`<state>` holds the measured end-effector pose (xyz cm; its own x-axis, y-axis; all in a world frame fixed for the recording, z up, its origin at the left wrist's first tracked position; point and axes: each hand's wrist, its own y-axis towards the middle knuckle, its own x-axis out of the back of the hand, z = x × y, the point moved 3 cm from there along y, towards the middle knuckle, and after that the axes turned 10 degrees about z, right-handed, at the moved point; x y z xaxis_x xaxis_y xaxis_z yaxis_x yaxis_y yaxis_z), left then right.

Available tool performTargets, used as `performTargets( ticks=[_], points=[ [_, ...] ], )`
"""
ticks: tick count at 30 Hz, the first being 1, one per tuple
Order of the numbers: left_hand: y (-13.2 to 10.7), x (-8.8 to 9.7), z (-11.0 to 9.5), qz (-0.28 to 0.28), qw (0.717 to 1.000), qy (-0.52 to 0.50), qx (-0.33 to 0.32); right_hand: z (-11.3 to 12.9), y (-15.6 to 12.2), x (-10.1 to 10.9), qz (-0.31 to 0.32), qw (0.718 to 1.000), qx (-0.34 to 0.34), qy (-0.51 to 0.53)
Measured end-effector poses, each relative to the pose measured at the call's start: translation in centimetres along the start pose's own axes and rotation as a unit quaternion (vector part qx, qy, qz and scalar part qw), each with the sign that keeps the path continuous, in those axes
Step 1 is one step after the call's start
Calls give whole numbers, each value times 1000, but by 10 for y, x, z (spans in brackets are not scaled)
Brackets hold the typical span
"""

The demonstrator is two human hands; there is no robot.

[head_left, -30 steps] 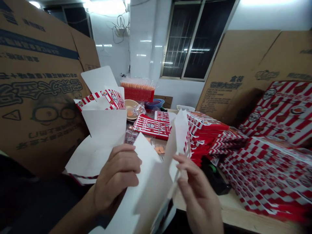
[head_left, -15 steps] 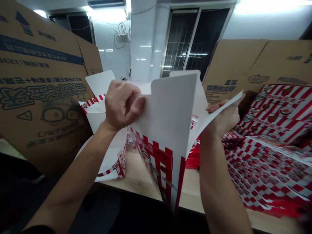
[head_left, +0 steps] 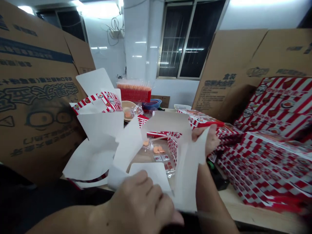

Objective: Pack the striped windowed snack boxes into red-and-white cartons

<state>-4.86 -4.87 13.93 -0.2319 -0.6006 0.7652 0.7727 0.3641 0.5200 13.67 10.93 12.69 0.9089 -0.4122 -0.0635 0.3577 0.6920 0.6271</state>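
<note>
A paper carton (head_left: 186,178), white inside, is held upright in front of me with its walls spread apart and flaps standing out. At its near side my left hand (head_left: 143,203) is closed, fingers curled over the near panel. My right hand (head_left: 212,141) grips the right-hand panel from outside, partly hidden behind it. Through the carton's opening I see orange pieces (head_left: 159,149) and small printed sachets (head_left: 168,164) in clear wrap. To the left, another opened red-and-white striped carton (head_left: 95,156) stands with its white flaps up.
Flat striped cartons (head_left: 270,169) are piled on the right of the wooden table (head_left: 240,208). Big cardboard boxes stand at left (head_left: 48,97) and right (head_left: 234,61). Behind are a red pack (head_left: 135,93), a tan bowl (head_left: 126,106) and blue bowls (head_left: 152,104).
The carton has opened out and tipped, so its inside now faces me. My left hand has come down and nearer to me; the right hand has lowered slightly and moved left.
</note>
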Motion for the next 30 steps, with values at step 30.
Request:
performTargets(
  ticks=[30],
  points=[
    [19, -132, 45, 329, 911, -112, 223, -93, -82, -5, 379, 861, -129, -314]
  ],
)
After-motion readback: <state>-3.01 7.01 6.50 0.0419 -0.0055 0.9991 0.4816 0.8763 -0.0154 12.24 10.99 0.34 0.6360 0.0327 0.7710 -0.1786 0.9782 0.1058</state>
